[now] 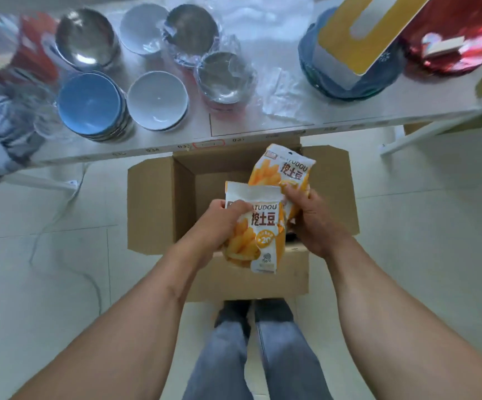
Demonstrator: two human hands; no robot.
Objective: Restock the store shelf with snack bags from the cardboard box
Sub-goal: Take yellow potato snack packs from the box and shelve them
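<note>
Above the open cardboard box [159,209], the left hand [219,223] grips one orange-and-white snack bag [258,235] printed with fries; the right hand [309,217] grips a matching second bag [284,171].

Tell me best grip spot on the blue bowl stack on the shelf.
Probably the rim of the blue bowl stack, taken from above: the bowls sit upright and open, the white bowl crowds its right side, and the left is blurred clutter.
</note>
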